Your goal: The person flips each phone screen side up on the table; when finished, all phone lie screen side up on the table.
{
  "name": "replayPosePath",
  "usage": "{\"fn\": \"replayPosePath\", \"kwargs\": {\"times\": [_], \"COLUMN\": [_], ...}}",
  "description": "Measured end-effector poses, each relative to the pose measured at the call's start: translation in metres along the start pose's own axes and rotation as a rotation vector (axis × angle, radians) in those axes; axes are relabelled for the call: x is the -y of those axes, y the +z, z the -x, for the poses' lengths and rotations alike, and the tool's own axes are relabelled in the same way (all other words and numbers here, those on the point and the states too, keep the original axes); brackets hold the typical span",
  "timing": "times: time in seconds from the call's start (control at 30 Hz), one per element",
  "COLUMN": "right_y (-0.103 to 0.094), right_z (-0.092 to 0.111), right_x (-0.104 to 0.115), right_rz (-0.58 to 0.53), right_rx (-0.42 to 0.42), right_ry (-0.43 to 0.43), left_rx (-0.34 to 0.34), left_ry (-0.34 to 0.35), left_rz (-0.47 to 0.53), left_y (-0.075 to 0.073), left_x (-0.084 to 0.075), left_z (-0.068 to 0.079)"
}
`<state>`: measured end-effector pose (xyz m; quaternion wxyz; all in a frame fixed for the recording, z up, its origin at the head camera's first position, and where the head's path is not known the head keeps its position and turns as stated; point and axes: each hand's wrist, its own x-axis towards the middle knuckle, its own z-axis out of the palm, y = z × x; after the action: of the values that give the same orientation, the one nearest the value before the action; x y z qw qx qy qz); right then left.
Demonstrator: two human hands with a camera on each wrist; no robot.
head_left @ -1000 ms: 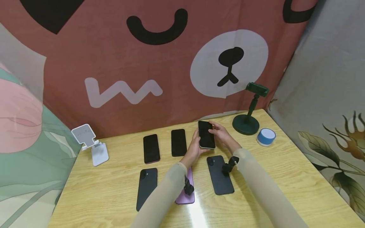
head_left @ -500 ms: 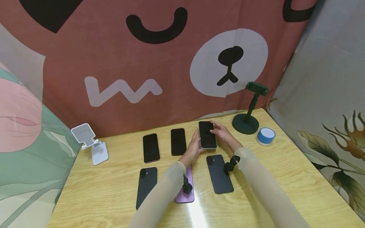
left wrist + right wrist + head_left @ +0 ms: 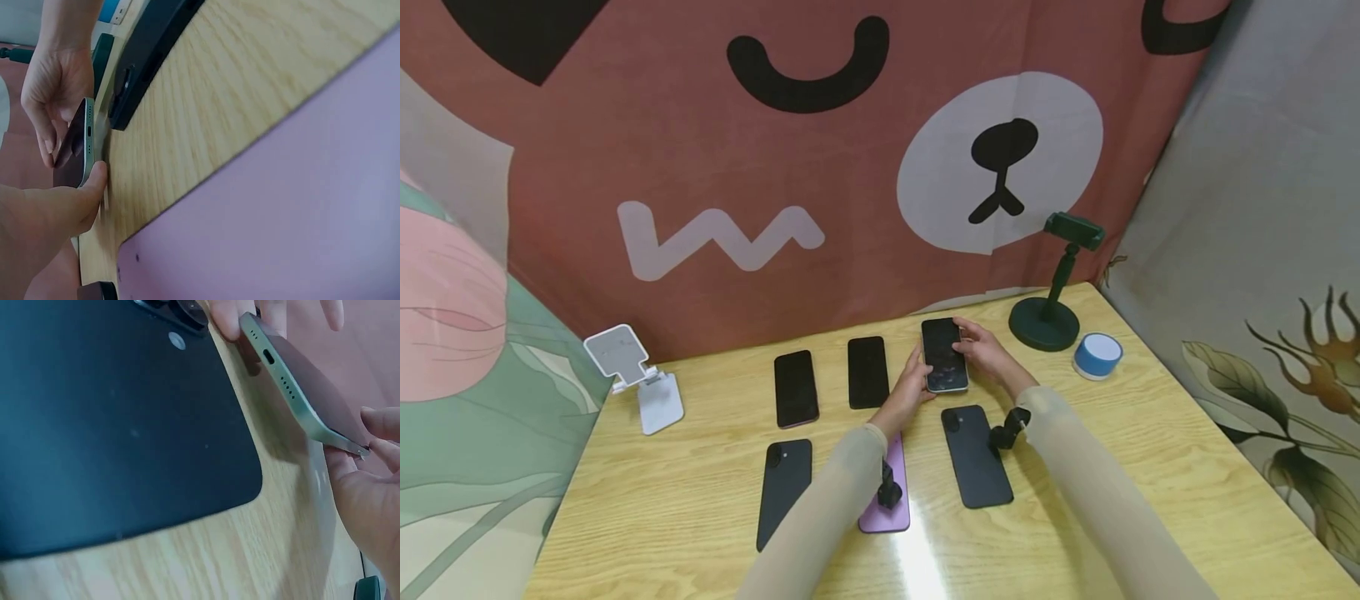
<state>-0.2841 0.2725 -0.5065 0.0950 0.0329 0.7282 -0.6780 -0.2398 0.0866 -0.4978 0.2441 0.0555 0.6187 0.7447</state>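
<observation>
Near the table's back edge, both hands hold a smartphone (image 3: 943, 346) with a dark screen facing up. My left hand (image 3: 910, 392) grips its lower left corner, the thumb over the screen's edge. On the opposite long side, my right hand (image 3: 991, 357) holds it, fingers near the upper right and thumb at the screen. The right wrist view shows the phone's pale green bottom edge (image 3: 294, 394) with its charging port, raised off the table on that side. A dark phone (image 3: 977, 458) lies back up below the hands. The left forearm partly covers a purple phone (image 3: 871, 520).
Two black phones, a left one (image 3: 796, 389) and a right one (image 3: 868, 373), lie screen up. Another dark phone (image 3: 783, 487) lies back up. A white folding stand (image 3: 661, 402) is at left; a green phone stand (image 3: 1045, 323) and a blue-white cylinder (image 3: 1097, 357) are at right.
The held phone stays in almost the same place, with slight shifts. The left thumb has moved a little onto the screen, whose lower part now shows pale reflections or marks.
</observation>
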Motion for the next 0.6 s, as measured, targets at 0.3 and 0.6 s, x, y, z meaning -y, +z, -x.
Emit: {"fn": "replayPosePath", "kwargs": {"times": [0.3,0.6], "right_y": [0.0014,0.0026], "right_z": [-0.0001,0.0065], "right_x": [-0.0029,0.0023], "right_rz": [-0.034,-0.083], "right_rx": [0.025,0.061], "right_ry": [-0.004,-0.002], "left_rx": [-0.01,-0.006], "left_ry": [0.005,0.001], "left_rz": [-0.024,-0.097], "left_y": [-0.0001,-0.0008], "left_x": [0.0017,0.0024], "left_z": [-0.0017,-0.005]}}
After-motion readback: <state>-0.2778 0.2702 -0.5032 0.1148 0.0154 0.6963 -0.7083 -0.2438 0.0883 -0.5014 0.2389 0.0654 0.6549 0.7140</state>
